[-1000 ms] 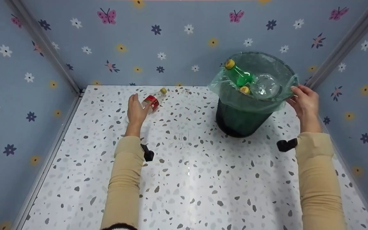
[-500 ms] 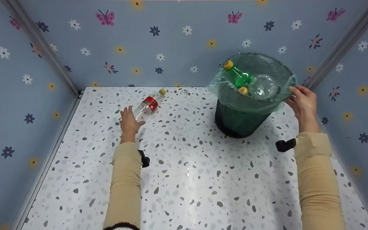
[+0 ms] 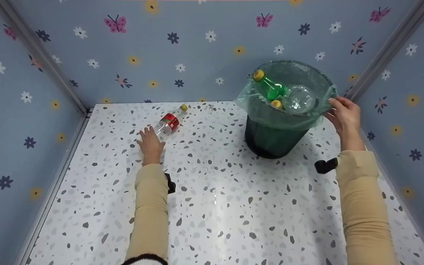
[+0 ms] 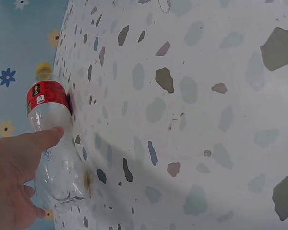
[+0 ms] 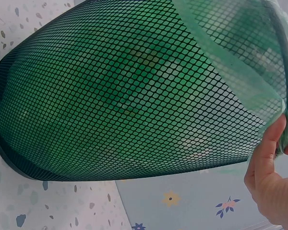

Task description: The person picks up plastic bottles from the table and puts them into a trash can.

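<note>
A clear plastic bottle (image 3: 169, 123) with a red label and yellow cap lies on its side on the speckled table. My left hand (image 3: 150, 144), its fingers spread, is at the bottle's base end; in the left wrist view the thumb overlaps the bottle (image 4: 57, 163). My right hand (image 3: 346, 116) pinches the rim of a dark mesh trash bin (image 3: 276, 140), lined with a thin green plastic bag (image 3: 282, 119). In the bin lie a green bottle (image 3: 272, 88) with a yellow cap, another yellow cap (image 3: 276, 104) and a clear bottle (image 3: 300, 99). The bin tilts slightly.
A blue back wall (image 3: 204, 48) with flowers and butterflies stands behind the bottle and bin. Side walls with grey metal corner strips close off the white speckled table (image 3: 215, 206) on the left and right.
My left hand has drawn back toward me from beside the bottle's label to its base end, its fingers spreading. The right hand keeps its grip on the bin's rim.
</note>
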Available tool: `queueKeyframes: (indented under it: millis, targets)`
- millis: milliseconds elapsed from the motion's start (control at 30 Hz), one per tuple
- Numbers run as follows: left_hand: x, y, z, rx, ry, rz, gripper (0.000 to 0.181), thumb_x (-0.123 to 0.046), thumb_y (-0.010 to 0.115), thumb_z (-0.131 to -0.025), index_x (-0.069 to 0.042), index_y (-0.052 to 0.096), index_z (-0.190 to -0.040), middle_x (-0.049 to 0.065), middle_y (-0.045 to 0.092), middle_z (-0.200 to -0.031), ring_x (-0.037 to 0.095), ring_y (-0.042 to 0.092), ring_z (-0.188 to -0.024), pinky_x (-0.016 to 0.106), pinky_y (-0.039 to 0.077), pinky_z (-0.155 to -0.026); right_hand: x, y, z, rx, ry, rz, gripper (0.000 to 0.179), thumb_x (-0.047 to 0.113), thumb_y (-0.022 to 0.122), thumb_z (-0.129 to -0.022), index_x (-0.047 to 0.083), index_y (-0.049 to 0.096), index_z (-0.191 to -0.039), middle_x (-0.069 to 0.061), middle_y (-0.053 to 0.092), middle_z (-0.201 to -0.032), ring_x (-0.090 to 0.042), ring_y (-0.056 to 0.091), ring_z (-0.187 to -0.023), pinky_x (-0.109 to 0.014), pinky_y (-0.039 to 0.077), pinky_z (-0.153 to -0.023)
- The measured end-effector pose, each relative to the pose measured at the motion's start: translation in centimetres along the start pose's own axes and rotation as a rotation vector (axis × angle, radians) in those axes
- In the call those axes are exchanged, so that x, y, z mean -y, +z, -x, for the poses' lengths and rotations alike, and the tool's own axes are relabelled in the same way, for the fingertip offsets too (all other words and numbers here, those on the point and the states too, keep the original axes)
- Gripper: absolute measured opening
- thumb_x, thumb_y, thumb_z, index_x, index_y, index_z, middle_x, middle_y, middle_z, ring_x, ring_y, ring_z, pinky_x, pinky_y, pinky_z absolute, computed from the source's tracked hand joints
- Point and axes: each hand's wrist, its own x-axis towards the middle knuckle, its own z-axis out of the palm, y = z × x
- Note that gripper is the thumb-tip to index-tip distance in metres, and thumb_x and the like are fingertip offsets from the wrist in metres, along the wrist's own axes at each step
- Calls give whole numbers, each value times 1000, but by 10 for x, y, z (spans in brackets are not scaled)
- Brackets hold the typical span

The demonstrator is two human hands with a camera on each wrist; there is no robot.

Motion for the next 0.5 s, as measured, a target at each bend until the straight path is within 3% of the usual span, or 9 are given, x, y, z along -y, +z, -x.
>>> queueKeyframes:
  millis: [200,500]
  targets:
    - [4,6,2,-37,-10,-48,67,-18,60,-85,8,24,-135,27,28,-135,40,21,-126,56,20,-98,-1,2,0,2,-7,14,39,10,61,-83,-1,46,-117,-8,49,-96,-13,58,-69,-22,50,-60]
    - [4,6,5,-135,6,34,52,-4,58,-81,10,38,-126,26,45,-119,37,42,-109,49,37,-87,1,0,1,-8,7,25,37,11,61,-83,1,48,-116,-7,50,-96,-13,58,-71,-22,50,-61]
